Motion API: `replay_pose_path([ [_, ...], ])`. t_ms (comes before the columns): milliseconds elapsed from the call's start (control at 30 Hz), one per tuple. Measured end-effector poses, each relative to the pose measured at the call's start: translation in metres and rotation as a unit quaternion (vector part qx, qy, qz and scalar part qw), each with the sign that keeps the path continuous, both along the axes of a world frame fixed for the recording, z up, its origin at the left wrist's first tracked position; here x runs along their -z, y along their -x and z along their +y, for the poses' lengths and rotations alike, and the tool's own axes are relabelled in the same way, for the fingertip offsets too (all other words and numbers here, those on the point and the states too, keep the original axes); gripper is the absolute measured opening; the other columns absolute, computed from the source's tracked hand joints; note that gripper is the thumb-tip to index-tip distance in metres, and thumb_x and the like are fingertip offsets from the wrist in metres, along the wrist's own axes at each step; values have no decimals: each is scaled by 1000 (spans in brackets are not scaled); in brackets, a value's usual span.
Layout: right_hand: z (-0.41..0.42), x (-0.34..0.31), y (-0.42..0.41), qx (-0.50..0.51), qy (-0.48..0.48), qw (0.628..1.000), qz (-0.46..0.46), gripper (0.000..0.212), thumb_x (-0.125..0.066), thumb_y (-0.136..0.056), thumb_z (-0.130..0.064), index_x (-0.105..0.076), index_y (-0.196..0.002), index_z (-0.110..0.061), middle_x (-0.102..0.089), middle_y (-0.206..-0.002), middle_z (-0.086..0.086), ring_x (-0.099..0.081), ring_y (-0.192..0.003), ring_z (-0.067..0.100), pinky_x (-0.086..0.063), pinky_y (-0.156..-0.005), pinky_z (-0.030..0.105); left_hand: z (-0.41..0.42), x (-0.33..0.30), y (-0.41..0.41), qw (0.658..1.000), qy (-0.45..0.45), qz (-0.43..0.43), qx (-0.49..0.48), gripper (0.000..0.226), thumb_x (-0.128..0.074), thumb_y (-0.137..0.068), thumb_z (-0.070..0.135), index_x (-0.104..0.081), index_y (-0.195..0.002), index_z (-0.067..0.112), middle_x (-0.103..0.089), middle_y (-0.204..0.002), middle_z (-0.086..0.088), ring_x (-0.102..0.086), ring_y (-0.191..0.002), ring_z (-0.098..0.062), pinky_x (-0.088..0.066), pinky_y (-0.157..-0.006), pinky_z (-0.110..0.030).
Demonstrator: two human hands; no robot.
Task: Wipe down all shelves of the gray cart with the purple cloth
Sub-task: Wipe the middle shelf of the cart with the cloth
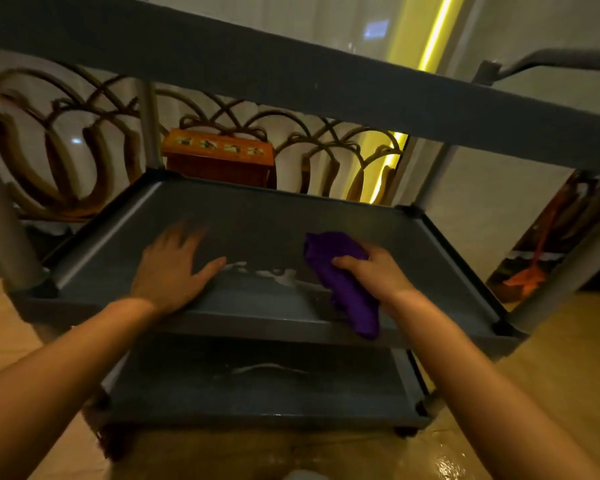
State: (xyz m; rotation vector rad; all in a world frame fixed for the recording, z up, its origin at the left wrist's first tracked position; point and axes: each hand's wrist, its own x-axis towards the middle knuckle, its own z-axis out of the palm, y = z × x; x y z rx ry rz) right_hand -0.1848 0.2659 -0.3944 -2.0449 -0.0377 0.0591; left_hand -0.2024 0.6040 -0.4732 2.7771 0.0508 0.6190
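The gray cart fills the view, with its top shelf (pixel 291 81) overhead, its middle shelf (pixel 257 216) in front of me and its bottom shelf (pixel 257 386) below. My right hand (pixel 374 271) grips the bunched purple cloth (pixel 347 282) on the right part of the middle shelf, near its front rim. My left hand (pixel 170 268) lies flat on the left part of the same shelf, fingers spread. Whitish smears show on the shelf between the two hands and on the bottom shelf.
Behind the cart stand a curved rattan screen (pixel 66 150) and an orange wooden box (pixel 219 157). A yellow light strip (pixel 433 32) glows at the back right. Gray cart posts (pixel 0 223) rise at the corners. The floor (pixel 551 358) is glossy and yellowish.
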Motion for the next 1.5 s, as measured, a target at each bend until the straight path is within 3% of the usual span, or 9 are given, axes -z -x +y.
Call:
replay_pose_path([
  [133,-34,-8,-8,51,-94,993,53,38,-72,-89,-13,-59,-125,-17,-70,-115,14,-70,-97,30,-61,-77,41,10,1,4,997,9,68,-45,89,-30,-84,83,-21,-156,32,-18,-166,-8,-21,-150,-32,-24,-119,-55],
  [300,-49,6,-4,74,-120,989,47,47,-72,-89,-14,-55,-133,-15,-69,-105,9,-70,-91,31,-61,-73,40,-19,-2,13,996,17,83,-25,85,-35,-89,75,-20,-158,27,-13,-167,-10,-13,-152,-32,-18,-121,-55],
  [467,-55,13,-2,85,-43,995,-5,57,-74,-88,-21,-52,-140,-17,-63,-117,5,-65,-88,18,-55,-69,30,-38,-10,20,996,8,83,-20,82,-41,-92,69,-20,-158,26,-12,-167,-10,-12,-152,-32,-18,-120,-55],
  [667,-73,19,-3,76,33,996,-21,61,-74,-87,-26,-50,-143,-25,-61,-124,1,-64,-107,28,-58,-93,47,-37,-4,16,997,-17,77,-15,83,-38,-90,71,-20,-158,27,-12,-167,-10,-13,-152,-32,-18,-120,-57],
  [833,-124,12,-24,219,125,957,-144,47,-63,-92,-19,-53,-139,-18,-64,-129,20,-63,-112,41,-53,-96,51,-14,9,17,990,-103,89,-26,88,-20,-85,81,-14,-158,32,-7,-168,-2,-3,-154,-29,-9,-120,-60],
  [933,-158,24,-37,253,199,943,-81,48,-58,-95,-22,-48,-141,-10,-55,-133,30,-60,-111,49,-52,-96,52,-5,13,14,989,-64,124,-46,89,-26,-85,82,-15,-158,31,-6,-168,-4,-5,-154,-29,-11,-120,-58],
  [1067,-164,42,-44,267,269,925,36,66,-63,-94,-31,-35,-151,-14,-39,-147,27,-55,-117,52,-51,-98,57,31,5,10,968,9,242,-68,99,-37,-77,86,-17,-157,32,-10,-168,-6,-19,-151,-32,-22,-119,-57],
  [1233,-125,48,-53,236,369,897,53,59,-60,-95,-30,-36,-146,-13,-41,-145,28,-53,-120,50,-52,-96,56,48,16,10,952,-58,291,-73,91,-25,-81,87,-17,-156,37,-16,-166,-5,-16,-151,-30,-15,-120,-55],
  [1500,88,64,-53,61,349,934,-55,57,-58,-93,-21,-35,-146,-17,-42,-144,24,-52,-124,44,-50,-94,49,47,14,14,953,-75,285,-70,78,-24,-86,73,-18,-155,38,-17,-165,-6,-15,-151,-28,-15,-120,-56],
])
